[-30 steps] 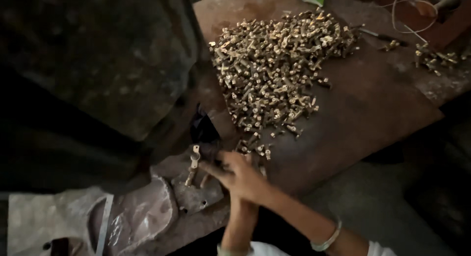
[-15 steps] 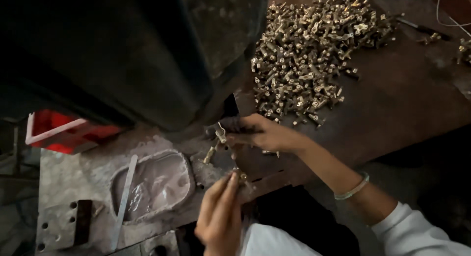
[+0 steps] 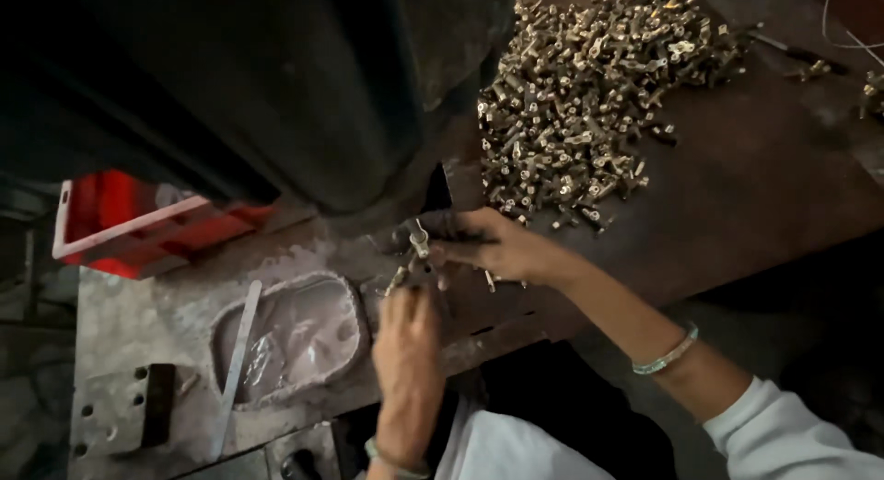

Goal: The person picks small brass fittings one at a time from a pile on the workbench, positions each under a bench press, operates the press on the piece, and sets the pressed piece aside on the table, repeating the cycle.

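A big heap of small brass fittings [image 3: 589,84] lies on a brown board [image 3: 755,195] at the upper right. My right hand [image 3: 502,248] reaches left from that board to the base of a dark press [image 3: 276,84] and pinches one brass fitting [image 3: 420,241] upright there. My left hand [image 3: 407,346] comes up from below and its fingers hold a second small brass fitting [image 3: 398,279] just under the first. A few loose fittings lie beside my right hand.
A worn metal bed plate [image 3: 120,333] carries a sunken oval pocket lined with clear plastic [image 3: 295,337] and a flat metal strip [image 3: 238,360]. A red crate [image 3: 138,224] sits behind the plate at the left. A dark gap lies below the board.
The view has swung left, bringing the press and red crate in. My left hand has come up beside the right at the press base.
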